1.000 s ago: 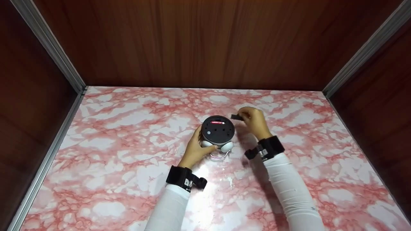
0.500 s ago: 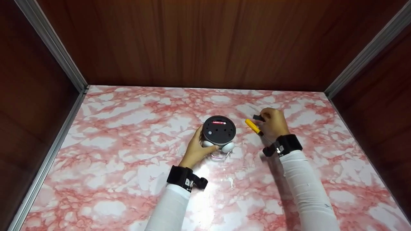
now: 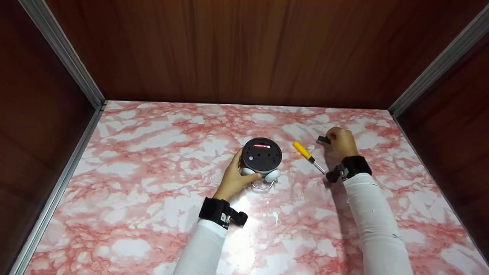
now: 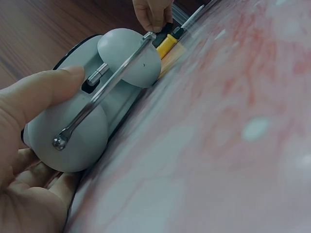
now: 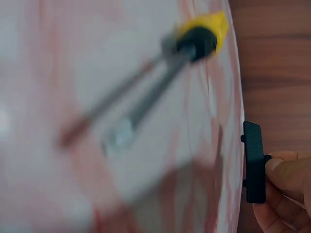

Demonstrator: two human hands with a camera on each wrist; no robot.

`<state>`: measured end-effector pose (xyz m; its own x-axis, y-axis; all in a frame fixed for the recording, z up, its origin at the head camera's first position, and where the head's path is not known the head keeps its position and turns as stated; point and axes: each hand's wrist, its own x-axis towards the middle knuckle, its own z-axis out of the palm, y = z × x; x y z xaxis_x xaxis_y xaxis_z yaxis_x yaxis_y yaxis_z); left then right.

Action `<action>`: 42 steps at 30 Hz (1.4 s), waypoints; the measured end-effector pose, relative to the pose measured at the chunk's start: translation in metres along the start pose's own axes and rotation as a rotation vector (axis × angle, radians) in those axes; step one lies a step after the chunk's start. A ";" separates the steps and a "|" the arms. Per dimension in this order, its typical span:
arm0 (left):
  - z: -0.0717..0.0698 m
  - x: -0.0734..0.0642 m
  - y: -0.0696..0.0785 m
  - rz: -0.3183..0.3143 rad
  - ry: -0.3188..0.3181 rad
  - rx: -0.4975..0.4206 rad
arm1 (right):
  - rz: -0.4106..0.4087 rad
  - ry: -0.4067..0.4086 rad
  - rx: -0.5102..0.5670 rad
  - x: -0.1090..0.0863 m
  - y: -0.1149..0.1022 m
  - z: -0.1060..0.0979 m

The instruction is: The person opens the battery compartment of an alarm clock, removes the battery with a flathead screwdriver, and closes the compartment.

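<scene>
A twin-bell alarm clock [image 3: 262, 162] lies on the table with its black back facing up. A red battery [image 3: 262, 146] shows in its uncovered compartment. My left hand [image 3: 235, 177] grips the clock around its side, thumb beside the pale bells [image 4: 68, 131] and metal handle [image 4: 99, 92]. My right hand [image 3: 343, 143] pinches a small black battery cover [image 5: 254, 162] between thumb and fingers, off to the right of the clock. Between the two hands lies a screwdriver [image 3: 303, 151] with a yellow handle, its metal shaft pointing toward the right wrist.
The table [image 3: 133, 172] has a red and white marbled top. Dark wooden panels [image 3: 244, 49] close it in at the back and both sides, with metal corner posts [image 3: 57, 49]. A black camera mount [image 3: 336, 172] on the right wrist sits close to the screwdriver's tip.
My right hand has moved right, away from the clock, still pinching the battery cover. The screwdriver, first out of sight, now shows on the table. The left hand keeps its grip on the clock.
</scene>
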<state>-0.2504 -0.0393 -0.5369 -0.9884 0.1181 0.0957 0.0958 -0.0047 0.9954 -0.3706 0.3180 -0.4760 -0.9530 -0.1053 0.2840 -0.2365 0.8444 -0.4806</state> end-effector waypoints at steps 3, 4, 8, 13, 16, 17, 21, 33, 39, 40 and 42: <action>0.001 0.000 0.000 -0.002 -0.001 -0.007 | 0.012 -0.001 -0.028 0.001 0.007 -0.004; 0.001 0.001 0.000 -0.001 0.000 -0.010 | 0.018 -0.003 -0.030 0.001 0.009 -0.005; 0.000 0.001 0.000 -0.011 -0.001 -0.017 | 0.036 -0.021 -0.035 0.001 0.017 -0.008; 0.000 0.000 -0.001 -0.015 -0.001 -0.014 | 0.030 -0.029 -0.048 0.004 0.030 -0.007; -0.001 0.000 -0.002 -0.008 -0.001 -0.009 | 0.035 -0.035 -0.049 0.005 0.036 -0.006; -0.001 0.000 -0.002 -0.007 -0.001 -0.005 | 0.038 -0.038 -0.049 0.005 0.037 -0.006; -0.001 0.000 -0.002 -0.002 -0.005 0.005 | 0.044 -0.050 -0.054 0.006 0.040 -0.004; -0.002 0.000 0.000 0.001 -0.017 -0.023 | -0.019 -0.035 -0.111 0.007 0.038 -0.004; -0.001 0.001 -0.002 -0.001 -0.015 -0.042 | -0.018 -0.030 -0.122 0.006 0.035 -0.006; -0.001 0.000 -0.002 -0.003 -0.015 -0.041 | -0.018 -0.030 -0.125 0.007 0.035 -0.005; -0.001 0.000 -0.002 -0.006 -0.015 -0.035 | -0.016 -0.037 -0.133 0.007 0.035 -0.005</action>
<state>-0.2507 -0.0406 -0.5389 -0.9870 0.1331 0.0898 0.0853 -0.0391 0.9956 -0.3852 0.3494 -0.4870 -0.9563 -0.1368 0.2584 -0.2270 0.9044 -0.3613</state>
